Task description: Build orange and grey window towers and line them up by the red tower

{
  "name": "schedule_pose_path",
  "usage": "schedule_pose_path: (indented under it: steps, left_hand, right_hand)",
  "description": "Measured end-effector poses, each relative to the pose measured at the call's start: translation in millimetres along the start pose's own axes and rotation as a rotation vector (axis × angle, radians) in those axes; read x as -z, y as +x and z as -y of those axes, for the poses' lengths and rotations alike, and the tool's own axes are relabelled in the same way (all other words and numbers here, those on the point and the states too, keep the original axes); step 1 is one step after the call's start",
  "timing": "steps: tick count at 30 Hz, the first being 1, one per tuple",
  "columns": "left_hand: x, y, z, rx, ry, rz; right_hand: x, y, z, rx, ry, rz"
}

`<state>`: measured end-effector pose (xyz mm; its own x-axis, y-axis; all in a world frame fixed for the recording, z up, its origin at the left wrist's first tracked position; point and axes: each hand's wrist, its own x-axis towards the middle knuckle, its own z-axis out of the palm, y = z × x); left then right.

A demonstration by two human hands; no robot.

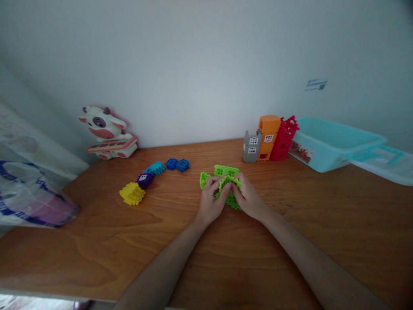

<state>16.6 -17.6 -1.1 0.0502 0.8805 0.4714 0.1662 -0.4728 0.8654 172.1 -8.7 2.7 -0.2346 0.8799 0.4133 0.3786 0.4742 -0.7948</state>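
Observation:
Both my hands meet over a cluster of bright green toothed building panels (pixel 226 172) in the middle of the wooden table (pixel 290 241). My left hand (pixel 211 199) curls its fingers over the left side of the green pieces. My right hand (pixel 248 197) pinches them from the right, thumb and fingers closed on a panel. Some green panels stand upright behind my fingers, and one lies partly hidden under my right hand.
To the left lie yellow (pixel 132 193), purple (pixel 144 179), teal (pixel 156 167) and blue blocks (pixel 178 164). Grey, orange and red towers (pixel 269 138) stand against the wall. A turquoise bin (pixel 332 148) and its lid (pixel 385 165) sit at right, a cow toy (pixel 106 133) and a plastic bag (pixel 29 193) at left.

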Motion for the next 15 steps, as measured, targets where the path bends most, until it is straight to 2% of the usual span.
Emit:
schedule_pose_path:
  steps: [4,9,11,15]
  left_hand:
    - [0.4,-3,-1,0.078,-0.198,0.111]
    - [0.5,-5,1,0.13,-0.387,0.211]
    - [-0.5,-5,3,0.116,-0.384,0.214]
    - [-2.6,-4,10,0.125,-0.347,0.146]
  right_hand:
    - [5,3,1,-0.159,0.173,-0.044]
    - [9,7,8,-0.24,0.335,-0.041]
    - [9,9,11,-0.26,0.362,-0.036]
    - [10,10,12,-0.277,0.397,0.003]
